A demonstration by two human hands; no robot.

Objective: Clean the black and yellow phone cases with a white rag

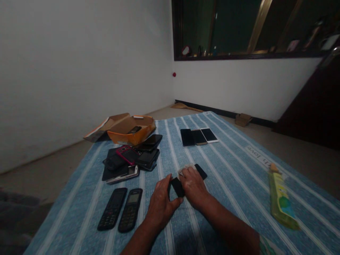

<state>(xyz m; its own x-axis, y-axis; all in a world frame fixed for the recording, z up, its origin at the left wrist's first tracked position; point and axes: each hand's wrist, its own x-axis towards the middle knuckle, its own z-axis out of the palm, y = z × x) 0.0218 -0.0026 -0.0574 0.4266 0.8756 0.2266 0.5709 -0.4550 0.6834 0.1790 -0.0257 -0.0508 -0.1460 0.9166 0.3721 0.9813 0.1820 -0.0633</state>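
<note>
Altogether, one black object between two hands, two keypad phones nearby.

Matt, woven-looking cloth covers the worktop. Toward its far left corner, the box is cardboard, bare and dull inside. By the left edge, two keypad phones look like dull plastic. Near the far edge, three slim phones have smooth, flat faces. Along the right edge, the bottle is smooth plastic. The wipe is crumpled, paper or cloth unclear; the black piece toward the near edge looks smooth.
</note>
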